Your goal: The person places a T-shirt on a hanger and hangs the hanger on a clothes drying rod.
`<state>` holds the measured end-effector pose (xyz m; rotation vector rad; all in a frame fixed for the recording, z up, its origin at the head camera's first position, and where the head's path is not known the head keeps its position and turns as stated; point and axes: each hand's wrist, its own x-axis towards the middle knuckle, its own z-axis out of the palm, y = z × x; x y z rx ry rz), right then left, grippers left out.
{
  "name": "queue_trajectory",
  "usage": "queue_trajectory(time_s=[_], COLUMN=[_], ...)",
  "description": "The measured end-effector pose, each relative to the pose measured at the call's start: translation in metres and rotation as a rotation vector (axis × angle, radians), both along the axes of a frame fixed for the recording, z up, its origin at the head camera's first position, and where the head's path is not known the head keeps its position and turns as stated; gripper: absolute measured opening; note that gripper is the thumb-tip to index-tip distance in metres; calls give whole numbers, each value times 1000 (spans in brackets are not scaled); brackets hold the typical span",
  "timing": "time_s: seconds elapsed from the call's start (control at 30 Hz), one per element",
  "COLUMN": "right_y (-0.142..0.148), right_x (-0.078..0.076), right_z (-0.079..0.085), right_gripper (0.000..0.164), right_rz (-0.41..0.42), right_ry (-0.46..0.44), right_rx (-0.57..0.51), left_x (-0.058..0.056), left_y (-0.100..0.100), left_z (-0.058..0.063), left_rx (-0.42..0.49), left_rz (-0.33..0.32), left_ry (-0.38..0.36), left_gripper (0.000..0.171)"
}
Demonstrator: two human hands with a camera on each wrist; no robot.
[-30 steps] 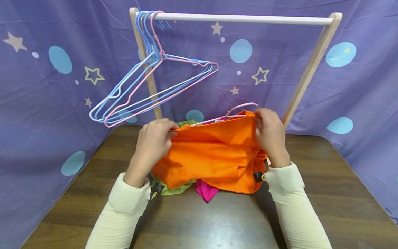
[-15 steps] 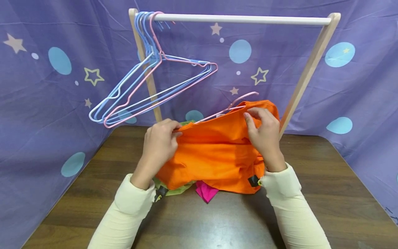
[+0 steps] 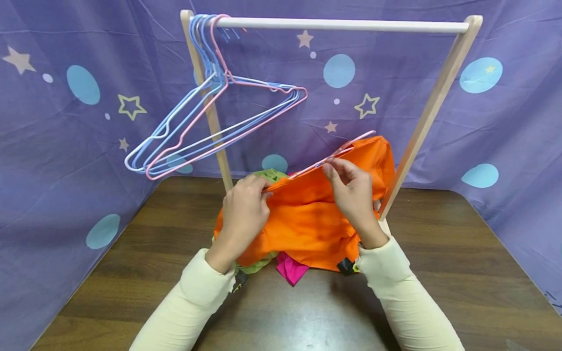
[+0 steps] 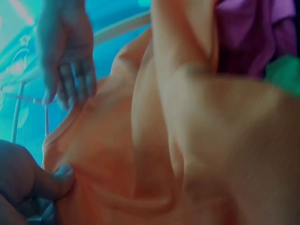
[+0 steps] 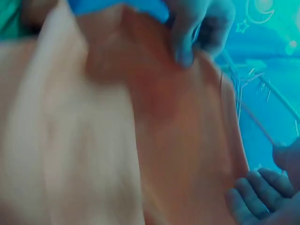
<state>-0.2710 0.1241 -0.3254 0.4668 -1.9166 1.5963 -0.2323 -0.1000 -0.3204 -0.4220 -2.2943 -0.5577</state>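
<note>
An orange shirt (image 3: pixel 307 219) is raised off the table, its opening along the top edge. My left hand (image 3: pixel 246 214) pinches that edge on the left side; in the left wrist view its thumb (image 4: pixel 63 180) presses on the orange cloth. A pink hanger (image 3: pixel 362 135) lies along the opening, its hook sticking out at the upper right and its lower part hidden inside the shirt. At the middle of the edge, my right hand (image 3: pixel 351 190) pinches the hanger's wire between thumb and finger. The right wrist view shows its curled fingers (image 5: pixel 253 194) beside the cloth.
Behind stands a wooden rack with a white rail (image 3: pixel 342 24). Several blue, white and pink hangers (image 3: pixel 219 87) hang at its left end. Green cloth (image 3: pixel 270 174) and magenta cloth (image 3: pixel 291 269) lie under the shirt on the brown table (image 3: pixel 461 273).
My right hand has let go of the shirt's right shoulder and moved left to the hanger. My left hand has shifted right with the shirt edge. The hanger's hook now leans further right.
</note>
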Motion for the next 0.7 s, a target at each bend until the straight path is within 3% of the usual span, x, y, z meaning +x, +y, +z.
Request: queue_trajectory(time_s=[0.17, 0.27, 0.33, 0.47, 0.7], right_y=[-11, -14, -15, -16, -19], right_x=[5, 6, 6, 6, 6], right_z=[0, 1, 1, 1, 3], right_gripper=[35, 28, 20, 21, 13], right_rz=[338, 447, 477, 509, 459], right_ry=[-196, -261, -284, -321, -315], right_rx=[-501, -684, -741, -855, -1013], left_x=[2, 4, 5, 6, 6], left_y=[12, 17, 20, 24, 27], left_z=[-10, -15, -17, -21, -24], left_rx=[18, 25, 25, 31, 30], left_rz=[14, 10, 8, 7, 18], left_ry=[27, 44, 52, 52, 40], left_gripper=[11, 10, 10, 9, 8])
